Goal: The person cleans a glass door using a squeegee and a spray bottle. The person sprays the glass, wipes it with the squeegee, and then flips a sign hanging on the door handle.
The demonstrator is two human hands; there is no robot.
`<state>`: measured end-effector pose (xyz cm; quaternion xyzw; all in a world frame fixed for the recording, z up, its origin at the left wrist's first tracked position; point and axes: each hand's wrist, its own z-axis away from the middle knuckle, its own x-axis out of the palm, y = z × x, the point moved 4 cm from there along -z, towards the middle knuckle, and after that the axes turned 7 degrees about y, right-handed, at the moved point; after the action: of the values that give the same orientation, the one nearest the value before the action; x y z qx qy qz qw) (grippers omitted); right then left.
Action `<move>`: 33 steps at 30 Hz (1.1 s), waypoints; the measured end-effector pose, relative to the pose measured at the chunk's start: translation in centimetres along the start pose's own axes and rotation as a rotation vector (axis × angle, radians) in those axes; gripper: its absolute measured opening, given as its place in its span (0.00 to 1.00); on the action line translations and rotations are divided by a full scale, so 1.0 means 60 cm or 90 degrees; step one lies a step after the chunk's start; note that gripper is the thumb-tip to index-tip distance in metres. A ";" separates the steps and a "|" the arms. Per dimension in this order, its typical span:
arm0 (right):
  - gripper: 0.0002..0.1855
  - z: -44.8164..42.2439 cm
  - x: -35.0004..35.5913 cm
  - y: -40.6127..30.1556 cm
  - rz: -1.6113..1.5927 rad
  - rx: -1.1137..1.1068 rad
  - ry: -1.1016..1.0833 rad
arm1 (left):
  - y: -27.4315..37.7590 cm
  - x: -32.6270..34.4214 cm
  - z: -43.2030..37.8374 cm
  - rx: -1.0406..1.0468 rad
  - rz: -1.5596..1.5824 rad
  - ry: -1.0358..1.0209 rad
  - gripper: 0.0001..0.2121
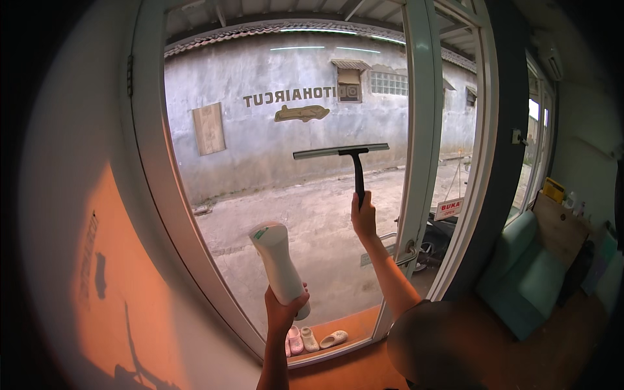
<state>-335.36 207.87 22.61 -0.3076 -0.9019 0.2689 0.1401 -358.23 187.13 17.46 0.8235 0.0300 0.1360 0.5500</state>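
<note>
My left hand (286, 304) grips a white plastic bottle (280, 265) around its lower part. The bottle is tilted, with a small green mark near its upper end. In my right hand (364, 217) is a black-handled window squeegee (358, 170), its long blade nearly level. Both things are in front of the glass door panel (292, 195); whether the blade touches the glass, I cannot tell. Lettering and a decal (302, 113) appear reversed on the pane above the squeegee.
A door handle (407, 256) and a hanging sign (449, 208) with writing are to the right. Several clogs (334, 339) lie beyond the glass at its foot. A green armchair (524, 278) stands at right. The white wall (68, 146) runs close on the left. A blurred dark shape covers the lower right.
</note>
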 end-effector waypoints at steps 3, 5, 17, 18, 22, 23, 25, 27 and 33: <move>0.13 0.040 -0.030 0.028 0.022 -0.001 0.016 | -0.004 0.025 -0.008 0.002 -0.020 -0.009 0.17; 0.11 0.047 -0.043 0.038 -0.008 0.053 0.020 | -0.011 0.035 -0.019 0.016 -0.022 -0.008 0.17; 0.14 -0.427 -0.048 -0.201 -0.104 -0.140 0.074 | 0.003 0.149 -0.079 0.085 -0.016 -0.018 0.19; 0.15 -0.457 -0.045 -0.225 -0.064 -0.178 0.092 | 0.006 0.154 -0.084 0.093 -0.017 -0.017 0.20; 0.17 -0.574 -0.030 -0.266 -0.021 -0.182 0.075 | 0.007 0.178 -0.095 0.103 -0.020 -0.006 0.21; 0.20 -0.592 -0.033 -0.270 -0.009 -0.190 0.100 | 0.008 0.184 -0.096 0.105 -0.018 -0.017 0.21; 0.22 -0.624 -0.024 -0.273 0.014 -0.162 0.085 | 0.009 0.185 -0.100 0.113 -0.023 -0.017 0.22; 0.23 -0.631 -0.015 -0.272 -0.012 -0.136 0.056 | 0.007 0.184 -0.101 0.123 -0.025 -0.009 0.22; 0.22 -0.590 -0.012 -0.252 0.018 -0.108 0.050 | -0.004 0.186 -0.119 0.131 -0.008 0.013 0.21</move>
<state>-327.28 211.47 60.08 -0.3418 -0.9107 0.1810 0.1451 -349.31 195.86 21.95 0.8738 0.0547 0.1373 0.4633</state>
